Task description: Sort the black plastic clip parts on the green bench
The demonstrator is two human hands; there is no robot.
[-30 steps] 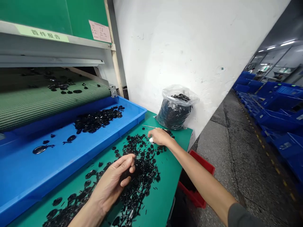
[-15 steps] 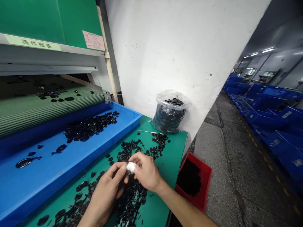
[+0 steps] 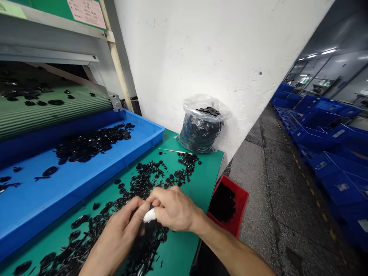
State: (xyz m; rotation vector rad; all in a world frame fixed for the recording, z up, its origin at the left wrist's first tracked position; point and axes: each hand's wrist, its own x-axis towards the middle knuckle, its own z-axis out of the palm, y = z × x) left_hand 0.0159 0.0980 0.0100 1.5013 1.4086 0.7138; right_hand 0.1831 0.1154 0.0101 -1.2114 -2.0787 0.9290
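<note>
My left hand point(image 3: 123, 226) and my right hand point(image 3: 176, 209) meet fingertip to fingertip above the green tabletop point(image 3: 179, 245). Both are closed in a pinch. Whatever sits between the fingers is dark, small and mostly hidden, so I cannot name it. A white wrap point(image 3: 149, 216) covers the tip of my right thumb. Under and around the hands lie loose black plastic parts point(image 3: 143, 176), small discs and thin stick-like bits. More of these black pieces point(image 3: 184, 168) form a small heap beyond my right hand.
Left of the table is a blue tray point(image 3: 138, 153) with black parts, below a green conveyor belt point(image 3: 54, 119). A clear bag point(image 3: 201, 128) of black discs leans by the white wall point(image 3: 201, 50). Near a thin stick point(image 3: 174, 150), the table ends; a red bin point(image 3: 241, 203) stands lower right.
The view has turned a little down and to the right. My right hand's fingers have folded in closer against the left fingertips, and the wrapped thumb has tilted lower.
</note>
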